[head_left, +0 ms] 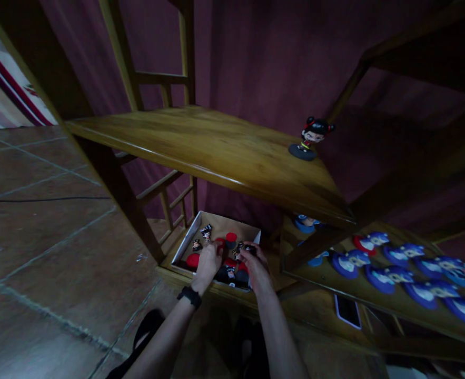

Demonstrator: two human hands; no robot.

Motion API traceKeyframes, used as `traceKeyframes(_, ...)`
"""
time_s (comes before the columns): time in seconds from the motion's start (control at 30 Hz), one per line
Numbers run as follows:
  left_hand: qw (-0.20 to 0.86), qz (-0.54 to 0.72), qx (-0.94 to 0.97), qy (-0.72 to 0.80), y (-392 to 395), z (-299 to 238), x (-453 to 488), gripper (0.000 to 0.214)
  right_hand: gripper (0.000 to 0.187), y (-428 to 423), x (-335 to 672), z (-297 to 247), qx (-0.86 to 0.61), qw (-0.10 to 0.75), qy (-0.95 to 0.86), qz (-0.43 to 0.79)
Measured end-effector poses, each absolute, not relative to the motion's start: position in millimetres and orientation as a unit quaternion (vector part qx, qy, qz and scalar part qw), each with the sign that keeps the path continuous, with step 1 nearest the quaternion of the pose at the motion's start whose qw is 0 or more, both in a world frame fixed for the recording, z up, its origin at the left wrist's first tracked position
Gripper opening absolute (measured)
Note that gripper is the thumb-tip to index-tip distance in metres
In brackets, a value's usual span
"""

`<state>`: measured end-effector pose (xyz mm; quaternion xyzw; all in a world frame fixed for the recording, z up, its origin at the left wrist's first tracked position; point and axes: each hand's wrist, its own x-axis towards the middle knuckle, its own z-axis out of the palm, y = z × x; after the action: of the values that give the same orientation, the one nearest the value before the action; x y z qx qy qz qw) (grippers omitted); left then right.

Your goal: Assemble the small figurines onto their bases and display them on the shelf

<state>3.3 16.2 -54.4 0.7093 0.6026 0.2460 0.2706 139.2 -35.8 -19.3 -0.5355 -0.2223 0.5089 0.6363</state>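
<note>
Black figurine — right hand (close pinch)

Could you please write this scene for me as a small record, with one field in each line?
left hand: the left hand, inside the box; grip unclear
left wrist: black band
right hand: the right hand, at a small dark figure; grip unclear
container: open box with small figures and red round pieces
upper shelf: one black-haired figurine
right side: blue-based figurines
lower right: phone, screen dark
</note>
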Motion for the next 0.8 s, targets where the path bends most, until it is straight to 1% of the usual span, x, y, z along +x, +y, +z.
traceKeyframes(0.1,0.185,0.229,0.751,0.591,19,-54,13,0.025,0.028,-35,136,-14,-0.484,0.668,-0.197,0.53)
traceKeyframes(0.2,0.127,0.199,0.767,0.597,27,-59,22,0.022,0.026,-34,135,-12,-0.469,0.678,-0.178,0.537)
traceKeyframes(0.33,0.081,0.162,0.767,0.615,38,-69,34,0.026,0.025,-34,135,-12,-0.44,0.695,-0.193,0.536)
traceKeyframes(0.43,0.08,0.137,0.757,0.633,42,-72,43,0.028,0.026,-35,134,-11,-0.431,0.702,-0.193,0.533)
traceKeyframes(0.57,0.109,0.155,0.746,0.639,39,-65,52,0.03,0.026,-35,132,-9,-0.449,0.692,-0.185,0.534)
traceKeyframes(0.63,0.152,0.183,0.753,0.614,35,-58,54,0.028,0.027,-35,133,-7,-0.453,0.689,-0.191,0.532)
traceKeyframes(0.73,0.264,0.26,0.712,0.597,28,-49,48,0.024,0.028,-36,134,-5,-0.466,0.69,-0.196,0.518)
traceKeyframes(0.8,0.362,0.342,0.618,0.608,22,-42,38,0.018,0.027,-36,134,-5,-0.474,0.688,-0.197,0.514)
